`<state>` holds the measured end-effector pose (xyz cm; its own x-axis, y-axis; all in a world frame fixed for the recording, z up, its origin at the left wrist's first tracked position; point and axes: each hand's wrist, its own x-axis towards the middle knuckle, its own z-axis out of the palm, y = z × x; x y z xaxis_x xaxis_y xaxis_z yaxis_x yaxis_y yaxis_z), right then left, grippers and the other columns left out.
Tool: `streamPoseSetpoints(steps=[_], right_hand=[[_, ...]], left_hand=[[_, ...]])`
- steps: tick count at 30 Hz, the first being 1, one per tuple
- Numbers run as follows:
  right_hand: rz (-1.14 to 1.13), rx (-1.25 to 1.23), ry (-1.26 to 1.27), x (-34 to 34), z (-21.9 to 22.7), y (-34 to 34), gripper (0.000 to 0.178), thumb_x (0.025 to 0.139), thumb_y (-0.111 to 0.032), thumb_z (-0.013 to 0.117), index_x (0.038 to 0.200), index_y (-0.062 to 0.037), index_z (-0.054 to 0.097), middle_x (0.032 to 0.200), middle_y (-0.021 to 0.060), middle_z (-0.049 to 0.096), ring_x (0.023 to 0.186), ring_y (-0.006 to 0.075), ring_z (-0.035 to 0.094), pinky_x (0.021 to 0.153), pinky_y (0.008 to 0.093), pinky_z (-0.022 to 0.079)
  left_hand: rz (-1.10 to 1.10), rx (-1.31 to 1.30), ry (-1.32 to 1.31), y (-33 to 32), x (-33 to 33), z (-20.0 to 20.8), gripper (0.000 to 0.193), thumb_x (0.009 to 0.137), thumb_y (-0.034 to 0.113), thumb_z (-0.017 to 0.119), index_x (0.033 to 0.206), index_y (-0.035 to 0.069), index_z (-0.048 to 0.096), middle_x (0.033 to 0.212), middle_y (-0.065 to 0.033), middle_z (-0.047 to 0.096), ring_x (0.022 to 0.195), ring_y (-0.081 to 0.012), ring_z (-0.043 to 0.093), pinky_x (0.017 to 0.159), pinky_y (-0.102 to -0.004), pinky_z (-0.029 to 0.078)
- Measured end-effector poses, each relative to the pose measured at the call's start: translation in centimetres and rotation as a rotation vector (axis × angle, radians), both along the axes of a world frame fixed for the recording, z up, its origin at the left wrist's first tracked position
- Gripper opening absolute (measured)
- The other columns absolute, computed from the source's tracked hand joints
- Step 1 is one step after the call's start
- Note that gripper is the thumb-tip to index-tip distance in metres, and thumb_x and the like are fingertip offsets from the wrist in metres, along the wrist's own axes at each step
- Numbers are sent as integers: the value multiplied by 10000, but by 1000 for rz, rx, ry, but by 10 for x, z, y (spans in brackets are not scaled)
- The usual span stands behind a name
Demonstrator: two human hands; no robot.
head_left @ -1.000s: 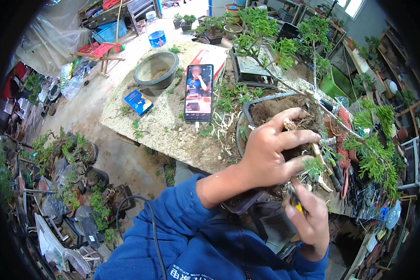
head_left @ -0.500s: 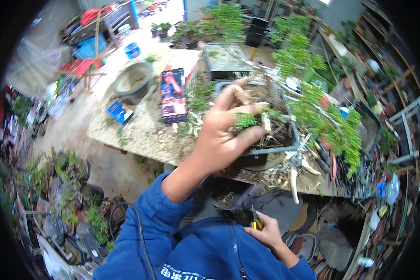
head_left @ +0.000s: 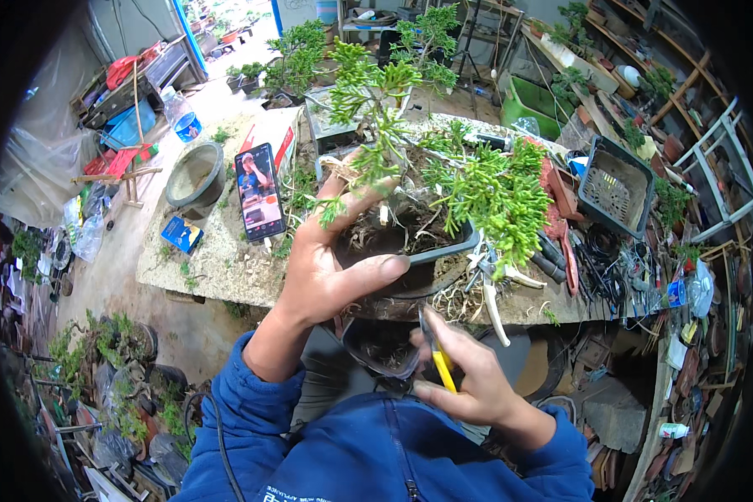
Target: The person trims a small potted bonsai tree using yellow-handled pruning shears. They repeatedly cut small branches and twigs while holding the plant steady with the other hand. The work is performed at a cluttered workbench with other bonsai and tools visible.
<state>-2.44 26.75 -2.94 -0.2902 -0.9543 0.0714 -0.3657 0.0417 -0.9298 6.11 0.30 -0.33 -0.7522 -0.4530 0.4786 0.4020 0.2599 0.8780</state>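
Observation:
A leafy juniper bonsai (head_left: 498, 201) stands in a dark rectangular pot (head_left: 443, 258), leaning over its right side. Roots and dark soil show inside. My left hand (head_left: 322, 268) grips the potted juniper from the left, its thumb along the pot's near rim and its fingers reaching to the pale, stripped wood near the base. Foliage hides some fingertips. Below the table's near edge, my right hand (head_left: 473, 376) is closed round a yellow-handled tool (head_left: 443, 371) with a dark metal head pointing up; its exact kind is unclear.
A phone (head_left: 259, 191) stands left of the pot, beside a round grey pot (head_left: 197, 177) and a small blue box (head_left: 182, 235). Pale-handled cutters (head_left: 494, 305) lie at the near edge. A black crate (head_left: 617, 186) and scattered tools are on the right. Another dark container (head_left: 382, 347) sits below the table edge.
My right hand has risen from my lap toward the table edge with the yellow-handled tool. My left hand has widened its grip, thumb now on the rim. The foliage appears turned, and the view has shifted.

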Motion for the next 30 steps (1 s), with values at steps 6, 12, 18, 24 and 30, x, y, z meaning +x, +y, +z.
streamPoseSetpoints(steps=[6,12,18,24,30], right_hand=[[-404,-546,616,-8,26,-75,420,763,-11,825,1165,48,718,1106,242,726,923,420,711,835,478,589],[-353,-520,620,-17,24,-85,583,758,21,823,1327,63,705,1269,231,734,1119,372,733,976,423,580],[-329,-467,656,-25,26,-86,566,755,34,795,1315,57,715,1248,226,736,1084,384,734,944,433,580],[-293,-408,786,-36,29,-84,539,764,61,770,1301,54,726,1151,215,768,969,375,744,902,425,582],[-191,-412,328,-43,20,-85,563,762,100,760,1322,65,720,1101,185,787,878,220,757,811,315,585]], left_hand=[[31,-9,35,1,-3,-2,821,707,284,981,1431,38,683,1444,-191,605,1359,-314,572,1157,-411,430],[24,4,67,0,-5,-6,714,776,205,959,1417,44,689,1626,-223,439,1477,-336,489,1203,-453,407],[106,18,62,7,-7,-7,654,772,237,969,1347,24,741,1554,-233,554,1463,-340,515,1188,-442,419],[131,27,73,9,-8,-6,632,766,244,975,1322,36,759,1529,-229,575,1436,-343,540,1179,-438,427],[196,-9,49,11,-12,-6,616,728,243,992,1270,43,776,1469,-210,607,1357,-340,595,1136,-431,463]])
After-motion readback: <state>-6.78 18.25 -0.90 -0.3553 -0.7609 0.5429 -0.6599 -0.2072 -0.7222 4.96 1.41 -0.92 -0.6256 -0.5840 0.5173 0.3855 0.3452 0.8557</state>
